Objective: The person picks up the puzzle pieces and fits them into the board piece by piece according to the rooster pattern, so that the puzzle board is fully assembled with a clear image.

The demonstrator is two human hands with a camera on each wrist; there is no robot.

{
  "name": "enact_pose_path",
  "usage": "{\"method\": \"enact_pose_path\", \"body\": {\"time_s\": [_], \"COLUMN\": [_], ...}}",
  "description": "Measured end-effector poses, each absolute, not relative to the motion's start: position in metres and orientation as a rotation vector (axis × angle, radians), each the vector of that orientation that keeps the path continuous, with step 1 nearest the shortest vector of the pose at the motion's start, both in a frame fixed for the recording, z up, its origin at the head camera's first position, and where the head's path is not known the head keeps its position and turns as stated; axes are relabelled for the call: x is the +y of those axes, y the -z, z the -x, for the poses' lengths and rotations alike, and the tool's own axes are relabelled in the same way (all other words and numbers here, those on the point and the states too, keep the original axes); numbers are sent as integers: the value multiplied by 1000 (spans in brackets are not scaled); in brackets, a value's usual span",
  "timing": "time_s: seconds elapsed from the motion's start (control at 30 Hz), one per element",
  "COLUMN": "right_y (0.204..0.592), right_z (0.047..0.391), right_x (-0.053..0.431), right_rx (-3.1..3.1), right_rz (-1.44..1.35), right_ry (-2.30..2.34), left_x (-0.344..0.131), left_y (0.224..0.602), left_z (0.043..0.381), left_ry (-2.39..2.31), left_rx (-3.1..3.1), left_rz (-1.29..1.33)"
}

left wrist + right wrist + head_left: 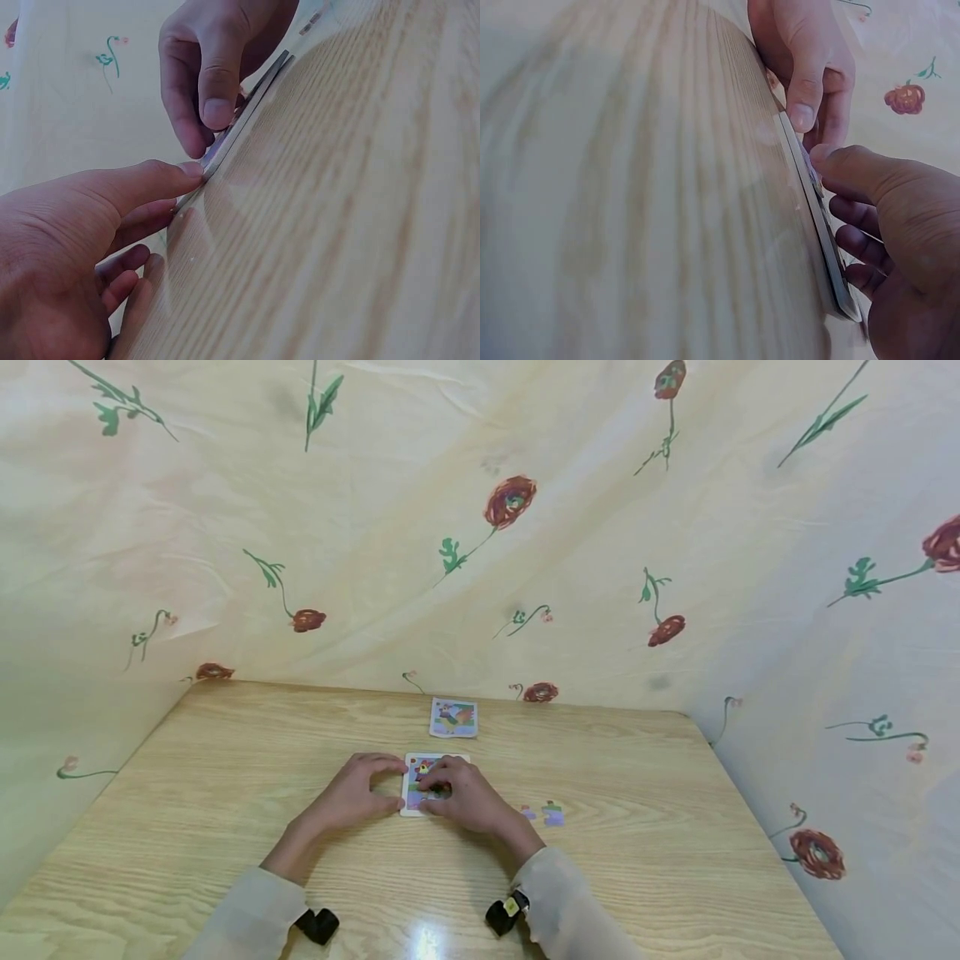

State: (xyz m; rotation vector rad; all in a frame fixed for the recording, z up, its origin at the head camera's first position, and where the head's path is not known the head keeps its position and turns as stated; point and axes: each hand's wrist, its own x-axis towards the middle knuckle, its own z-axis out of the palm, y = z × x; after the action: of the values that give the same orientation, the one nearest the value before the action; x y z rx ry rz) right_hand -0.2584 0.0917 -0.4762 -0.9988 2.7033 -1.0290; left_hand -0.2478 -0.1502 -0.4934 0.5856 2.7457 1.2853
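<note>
A small jigsaw puzzle board point(412, 787) with a white border and a colourful picture lies flat on the table. My left hand point(357, 792) holds its left edge, thumb at the near corner and fingers at the far one. Bent over the picture is my right hand point(468, 793), its thumb and fingertips down at the board's surface. Those fingers cover much of the puzzle, so whether they pinch a piece is hidden. In the right wrist view, the board point(819, 225) shows edge-on beneath the right fingers. Two loose puzzle pieces point(553, 814) lie right of the right hand.
Beyond the board lies a picture card point(453, 718) near the back of the wooden table point(300, 718). A flowered cloth point(390, 527) hangs behind and beside the table. Black wrist cameras point(321, 926) sit at both sleeves.
</note>
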Motion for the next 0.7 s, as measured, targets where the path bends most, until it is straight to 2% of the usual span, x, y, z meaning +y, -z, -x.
{"method": "enact_pose_path", "body": {"time_s": [0.7], "right_y": [480], "right_z": [259], "right_x": [86], "right_rx": [2763], "right_rz": [1011], "right_ry": [958], "left_x": [-150], "left_y": [494], "left_z": [249], "left_ry": [-1282], "left_rx": [2743], "left_rz": [-577]}}
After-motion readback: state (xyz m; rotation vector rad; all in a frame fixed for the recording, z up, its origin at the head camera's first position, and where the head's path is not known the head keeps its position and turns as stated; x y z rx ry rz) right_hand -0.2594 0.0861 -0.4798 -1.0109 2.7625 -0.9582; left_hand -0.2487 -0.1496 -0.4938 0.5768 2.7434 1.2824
